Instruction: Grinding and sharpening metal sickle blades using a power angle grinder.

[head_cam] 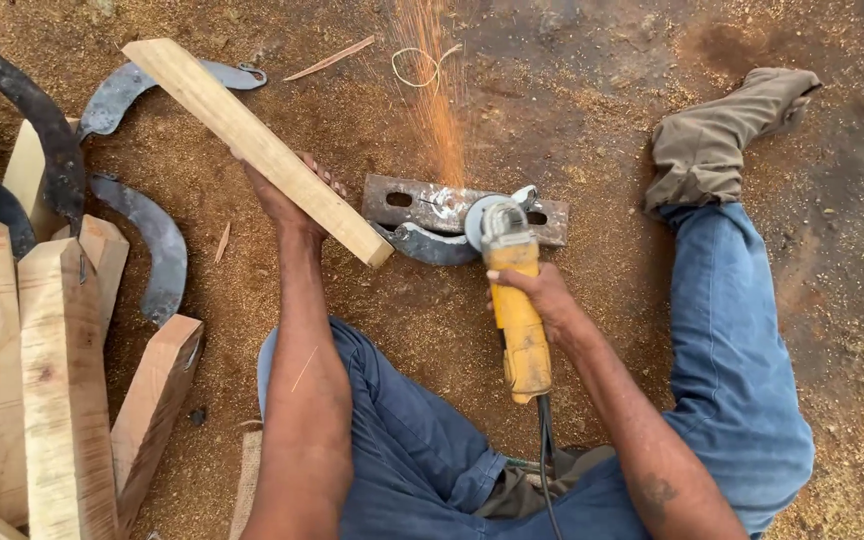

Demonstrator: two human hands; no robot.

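Grinder is clamped in our right hand, fingers wrapped fully round the yellow body, its cable running back from the grip between our legs. Just ahead of that grip the disc meets a curved blade that lies against a flat steel bar with slots, and sparks stream away from us over the sawdust ground. Our left hand is closed on a pale plank, held slanted with its lower end just beside the blade, apparently pressing there, though we cannot see the contact itself. We judge the grinding to be in progress: bright, freshly cut metal shows on the bar near the disc, while the blade's far portion remains dark. How much stock is left to remove we cannot tell. To the left of the plank hand lie more curved blades and shaped wooden blocks. Our right foot in a shoe rests well right of the grinder hand.
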